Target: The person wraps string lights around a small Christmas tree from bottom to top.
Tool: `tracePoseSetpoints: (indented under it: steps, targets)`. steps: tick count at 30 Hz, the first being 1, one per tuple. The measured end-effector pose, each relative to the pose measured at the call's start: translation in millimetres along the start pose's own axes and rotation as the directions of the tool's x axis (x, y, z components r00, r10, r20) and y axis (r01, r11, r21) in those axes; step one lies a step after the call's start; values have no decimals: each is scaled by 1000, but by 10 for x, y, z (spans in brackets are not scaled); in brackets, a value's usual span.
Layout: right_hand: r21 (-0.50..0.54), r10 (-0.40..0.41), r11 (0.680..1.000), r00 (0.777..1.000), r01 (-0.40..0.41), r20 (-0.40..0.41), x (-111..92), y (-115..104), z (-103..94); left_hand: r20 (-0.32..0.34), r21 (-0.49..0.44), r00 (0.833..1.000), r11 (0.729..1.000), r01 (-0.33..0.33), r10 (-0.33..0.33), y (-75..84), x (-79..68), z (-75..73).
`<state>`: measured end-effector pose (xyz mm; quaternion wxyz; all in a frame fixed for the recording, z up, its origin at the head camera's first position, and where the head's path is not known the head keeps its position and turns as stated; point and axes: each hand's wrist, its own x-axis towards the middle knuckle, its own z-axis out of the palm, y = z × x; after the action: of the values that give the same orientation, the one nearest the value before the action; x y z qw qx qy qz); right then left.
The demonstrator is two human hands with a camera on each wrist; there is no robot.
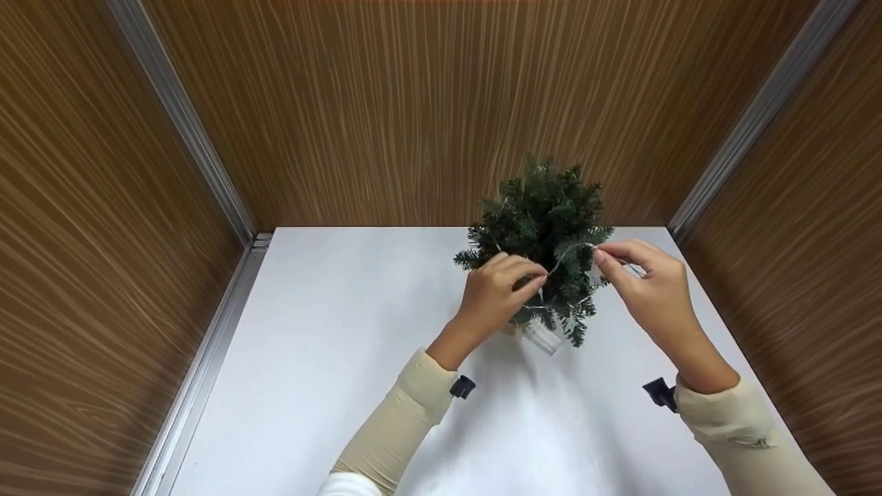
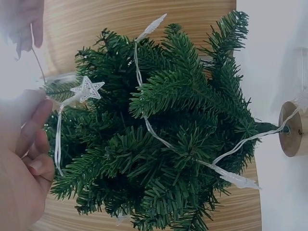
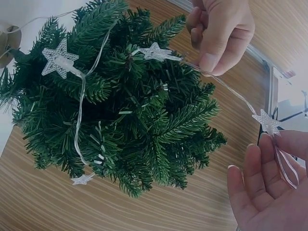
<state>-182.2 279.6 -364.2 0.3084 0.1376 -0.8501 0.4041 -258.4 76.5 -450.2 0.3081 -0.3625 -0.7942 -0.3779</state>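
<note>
A small artificial Christmas tree [image 1: 541, 213] stands on the white table, wound with a string of clear star-shaped lights [image 3: 82, 113]. In front of it, my left hand [image 1: 495, 288] pinches the wire between thumb and fingertips, close to a star light [image 3: 155, 52]. On the tree's right side, my right hand [image 1: 654, 282] pinches the same wire just below another star light [image 3: 267, 122], its other fingers loosely spread in the right wrist view. A length of wire spans the gap between the two hands. More stars hang among the branches.
A clear battery box [image 1: 543, 337] lies at the tree's foot, by its round wooden base [image 2: 291, 129]. The white table [image 1: 331, 331] is bordered by wood-grain panels [image 1: 386, 117] at the back and both sides, with metal rails [image 1: 189, 124] at the corners.
</note>
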Motion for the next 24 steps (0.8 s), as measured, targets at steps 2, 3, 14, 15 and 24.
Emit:
tracePoseSetpoints:
  steps: [2,3,14,15,24]
  targets:
    - [2,2,1000,1000,-2,3,19,0,9,-10,2,1000,1000,1,-1,-1,1,4]
    - [3,2,1000,1000,-2,3,27,-3,12,-13,5,1000,1000,0,0,-3,1,4]
    - [-18,-32,999,999,31,-5,173,118,24,-45,65,997,996,63,-60,-13,-7,5]
    - [-29,-28,999,1000,27,-11,193,148,22,-49,74,996,994,77,-74,-11,-8,4]
    - [-180,73,981,997,-72,-1,301,329,-8,-58,110,980,975,195,-190,62,43,-18]
